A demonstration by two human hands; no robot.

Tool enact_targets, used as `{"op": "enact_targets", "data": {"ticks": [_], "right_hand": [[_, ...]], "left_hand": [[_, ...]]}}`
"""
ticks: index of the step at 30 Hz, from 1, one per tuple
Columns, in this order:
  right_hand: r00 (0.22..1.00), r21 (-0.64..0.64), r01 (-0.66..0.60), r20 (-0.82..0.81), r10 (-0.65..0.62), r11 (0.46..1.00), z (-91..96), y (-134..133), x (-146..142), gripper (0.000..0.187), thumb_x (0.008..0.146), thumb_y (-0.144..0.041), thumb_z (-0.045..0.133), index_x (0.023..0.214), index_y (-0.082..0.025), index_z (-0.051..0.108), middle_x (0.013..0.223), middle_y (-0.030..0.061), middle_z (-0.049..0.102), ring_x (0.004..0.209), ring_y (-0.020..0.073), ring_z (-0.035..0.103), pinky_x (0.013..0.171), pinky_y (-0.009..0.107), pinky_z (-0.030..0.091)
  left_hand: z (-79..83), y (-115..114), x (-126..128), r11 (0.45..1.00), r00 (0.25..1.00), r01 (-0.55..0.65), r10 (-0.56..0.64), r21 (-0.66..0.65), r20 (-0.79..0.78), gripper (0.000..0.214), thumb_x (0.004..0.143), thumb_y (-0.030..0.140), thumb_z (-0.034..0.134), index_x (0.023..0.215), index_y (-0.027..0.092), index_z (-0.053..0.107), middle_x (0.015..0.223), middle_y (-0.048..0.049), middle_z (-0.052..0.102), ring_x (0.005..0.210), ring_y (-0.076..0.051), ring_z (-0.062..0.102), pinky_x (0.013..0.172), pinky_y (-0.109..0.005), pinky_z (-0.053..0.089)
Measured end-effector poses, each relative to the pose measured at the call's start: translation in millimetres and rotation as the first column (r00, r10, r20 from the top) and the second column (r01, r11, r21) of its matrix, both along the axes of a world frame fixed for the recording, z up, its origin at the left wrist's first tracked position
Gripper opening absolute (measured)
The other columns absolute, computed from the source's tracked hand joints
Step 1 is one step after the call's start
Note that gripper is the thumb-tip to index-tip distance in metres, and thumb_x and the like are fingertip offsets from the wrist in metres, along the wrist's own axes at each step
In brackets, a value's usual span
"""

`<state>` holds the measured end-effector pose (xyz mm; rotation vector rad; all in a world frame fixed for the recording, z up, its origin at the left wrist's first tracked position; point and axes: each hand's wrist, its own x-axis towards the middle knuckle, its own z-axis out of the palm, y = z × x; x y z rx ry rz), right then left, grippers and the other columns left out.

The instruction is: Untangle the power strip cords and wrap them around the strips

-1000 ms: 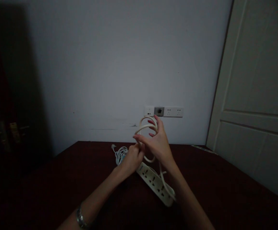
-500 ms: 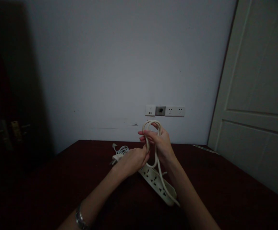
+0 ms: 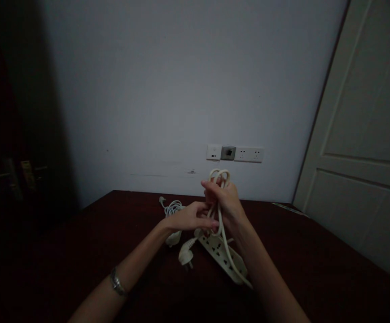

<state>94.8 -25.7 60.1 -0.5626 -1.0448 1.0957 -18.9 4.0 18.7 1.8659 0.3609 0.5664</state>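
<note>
A cream power cord [image 3: 225,246] is bunched into upright loops above a power strip [image 3: 220,251]. My right hand [image 3: 225,201] is closed around the upper part of the loops. Lower down, my left hand [image 3: 195,216] pinches the bundle between thumb and fingers. The cord's plug [image 3: 186,255] hangs below my left hand, prongs pointing down. The strip lies slanted on the dark red table, its upper left end partly hidden by my left hand and the cord.
Behind my left hand lies a coiled white cable [image 3: 173,208] with a white adapter [image 3: 173,238]. Wall sockets [image 3: 249,154] sit above the back edge of the table [image 3: 141,269]. A pale door [image 3: 366,148] stands at the right.
The loops have been gathered into a tighter bundle, and my right hand has closed round it. My left hand has turned, thumb now lower, and the plug has come into view beneath it.
</note>
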Motion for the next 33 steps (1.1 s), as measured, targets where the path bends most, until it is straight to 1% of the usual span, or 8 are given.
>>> {"op": "enact_targets", "data": {"ticks": [3,5,10,16,21,24,29,33], "right_hand": [[0.974,0.080,0.192,0.110,-0.200,0.978,0.7,-3.2,-1.5,0.036,0.055,-0.031,0.074,0.052,-0.017,0.042,0.041,-0.0093,0.037,0.037,0.0037,0.032,0.036,0.018,0.025],[0.943,0.136,0.231,0.211,-0.256,0.963,2.3,-7.1,-1.8,0.032,0.055,-0.032,0.074,0.051,-0.016,0.047,0.041,-0.0071,0.043,0.038,0.0057,0.038,0.038,0.020,0.030],[0.954,0.091,0.134,0.257,-0.153,0.987,4.3,-13.5,-2.3,0.026,0.057,-0.035,0.073,0.055,-0.015,0.056,0.049,0.0013,0.059,0.045,0.0141,0.056,0.044,0.025,0.044],[0.955,0.186,0.086,0.265,-0.135,0.979,2.0,-16.2,-5.4,0.017,0.061,-0.030,0.072,0.060,-0.016,0.063,0.068,0.0045,0.068,0.065,0.0174,0.064,0.058,0.027,0.049],[0.942,0.158,-0.001,0.331,-0.052,0.987,3.7,-19.6,-7.4,0.011,0.061,-0.024,0.071,0.057,-0.018,0.062,0.077,0.0058,0.071,0.073,0.0181,0.064,0.065,0.030,0.050],[0.943,0.140,0.018,0.326,-0.063,0.990,5.2,-18.6,-6.5,0.009,0.061,-0.025,0.071,0.061,-0.017,0.065,0.080,0.0070,0.071,0.072,0.0177,0.064,0.067,0.031,0.050],[0.938,0.112,0.078,0.328,-0.111,0.991,3.8,-12.6,-4.2,0.015,0.063,-0.029,0.070,0.069,-0.015,0.069,0.081,0.0090,0.071,0.074,0.0181,0.064,0.066,0.029,0.049],[0.950,0.116,0.033,0.305,-0.067,0.993,-0.4,-5.8,-4.3,0.028,0.063,-0.036,0.071,0.083,-0.015,0.068,0.087,0.0083,0.070,0.079,0.0189,0.064,0.066,0.028,0.049]], "left_hand": [[0.9,-13.4,11.1,0.978,0.982,-0.182,0.177,0.106,0.062,0.050,0.064,0.035,0.071,0.104,0.011,0.053,0.096,-0.0090,0.061,0.090,-0.019,0.058,0.081,-0.034,0.046],[3.4,-21.6,14.7,0.953,0.967,-0.252,0.239,0.171,0.092,0.058,0.061,0.031,0.074,0.111,0.012,0.051,0.101,-0.0101,0.061,0.098,-0.022,0.055,0.085,-0.035,0.044],[10.9,-28.7,9.4,0.915,0.948,-0.319,0.307,0.246,0.086,0.043,0.062,0.022,0.070,0.101,0.011,0.056,0.092,-0.0076,0.063,0.087,-0.020,0.059,0.076,-0.032,0.048],[16.9,-29.8,6.9,0.980,0.970,-0.197,0.191,0.026,0.149,0.023,0.057,0.007,0.064,0.079,0.009,0.058,0.069,-0.0031,0.061,0.066,-0.016,0.059,0.063,-0.028,0.048],[20.5,-31.3,2.1,0.967,0.971,-0.224,0.210,0.124,0.114,0.046,0.056,0.009,0.066,0.100,0.010,0.056,0.092,-0.0075,0.062,0.084,-0.020,0.058,0.078,-0.035,0.047],[17.2,-30.9,0.8,0.926,0.958,-0.280,0.255,0.254,0.127,0.052,0.062,0.012,0.063,0.113,0.011,0.049,0.105,-0.0089,0.059,0.093,-0.020,0.056,0.083,-0.036,0.045],[6.0,-30.6,8.8,0.753,0.846,-0.533,0.482,0.387,0.226,0.034,0.071,0.017,0.055,0.104,0.010,0.053,0.091,-0.0082,0.061,0.090,-0.020,0.056,0.083,-0.033,0.045],[4.4,-27.1,13.0,0.761,0.822,-0.566,0.492,0.317,0.287,0.026,0.074,0.018,0.051,0.099,0.010,0.055,0.083,-0.0060,0.062,0.078,-0.017,0.057,0.073,-0.028,0.047]]}}
